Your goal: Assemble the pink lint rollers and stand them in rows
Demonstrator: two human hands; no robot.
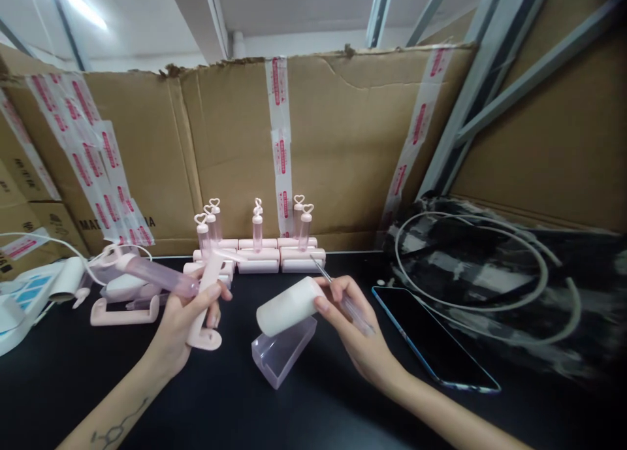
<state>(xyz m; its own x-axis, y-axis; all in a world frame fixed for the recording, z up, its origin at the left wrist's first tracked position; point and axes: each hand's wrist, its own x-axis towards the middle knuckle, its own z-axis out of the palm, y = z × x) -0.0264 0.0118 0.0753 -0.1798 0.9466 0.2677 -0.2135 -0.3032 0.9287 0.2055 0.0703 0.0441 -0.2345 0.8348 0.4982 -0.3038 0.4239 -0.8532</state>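
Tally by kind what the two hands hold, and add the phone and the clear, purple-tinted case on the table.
Heart-handled tube, left hand: 1
Pink bracket, left hand: 1
White roll, right hand: 1
Screwdriver-like tool, right hand: 1
Clear case, table: 1
Phone, table: 1
Total: 6

Obstacles: central box (294, 353); rightward, apparently tubing (545, 277)

My left grip (179, 322) holds a pink bracket (204, 337) and a translucent pink tube (155, 272); my right grip (356, 329) holds a white roll (288, 307) and a clear-handled metal tool (353, 313). Near the roll, a translucent lilac box (279, 365) sits on the black table (220, 404).
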